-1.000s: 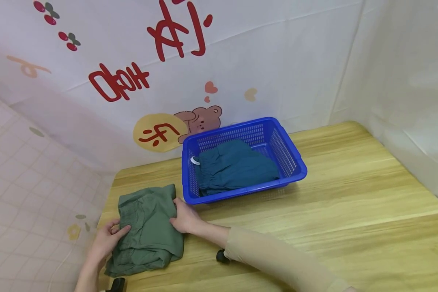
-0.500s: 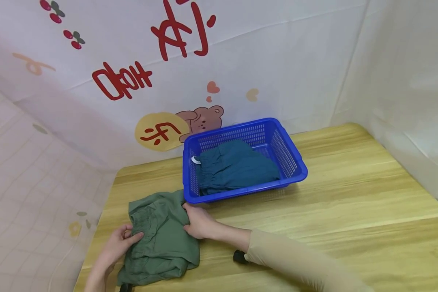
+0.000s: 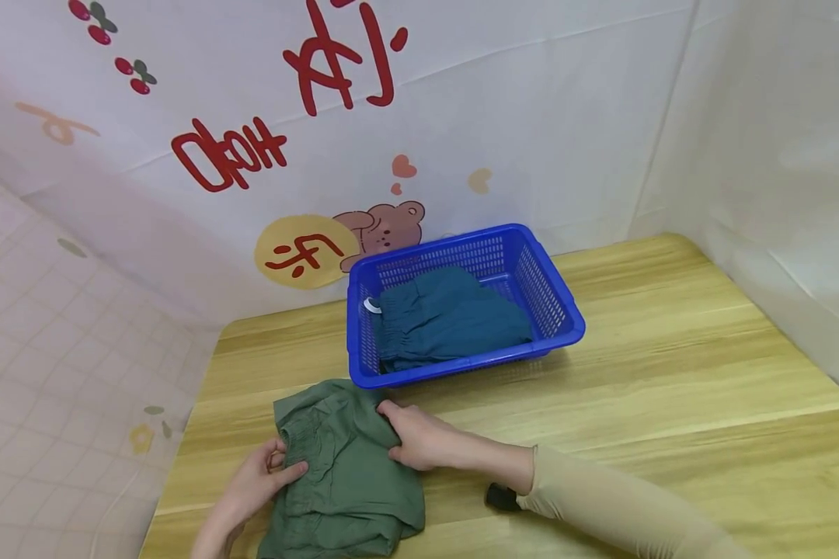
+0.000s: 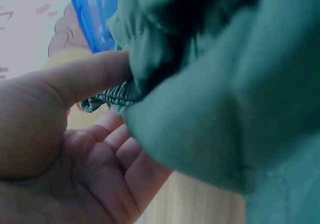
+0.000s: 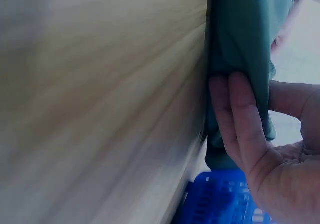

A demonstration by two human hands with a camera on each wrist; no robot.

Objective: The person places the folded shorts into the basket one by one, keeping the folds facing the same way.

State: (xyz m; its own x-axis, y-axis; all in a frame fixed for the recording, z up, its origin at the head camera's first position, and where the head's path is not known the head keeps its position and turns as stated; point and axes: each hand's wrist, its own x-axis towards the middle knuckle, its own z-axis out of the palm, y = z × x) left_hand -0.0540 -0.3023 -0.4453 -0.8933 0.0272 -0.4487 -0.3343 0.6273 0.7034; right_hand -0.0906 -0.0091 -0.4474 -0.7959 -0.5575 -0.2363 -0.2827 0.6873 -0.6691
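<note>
Folded green pants (image 3: pixel 349 473) with a gathered elastic waistband lie at the front left of the table, between my two hands. My left hand (image 3: pixel 260 477) pinches the waistband edge, thumb on top and fingers underneath; the left wrist view shows the thumb against the cloth (image 4: pixel 200 119). On the opposite side, my right hand (image 3: pixel 422 439) grips the folded edge, with its thumb above and fingers tucked under the cloth (image 5: pixel 247 39) in the right wrist view. Folded teal pants (image 3: pixel 454 318) with a gathered waistband lie inside the blue basket (image 3: pixel 573 330).
The basket stands at the back middle of the wood-grain table (image 3: pixel 706 373), just behind the green pants. A printed white sheet (image 3: pixel 531 116) hangs along the back, and a pale grid-patterned sheet (image 3: pixel 56 373) borders the left side.
Both hands have moved right and a little toward the front edge, carrying the green pants along. The basket and the teal pants stay where they were.
</note>
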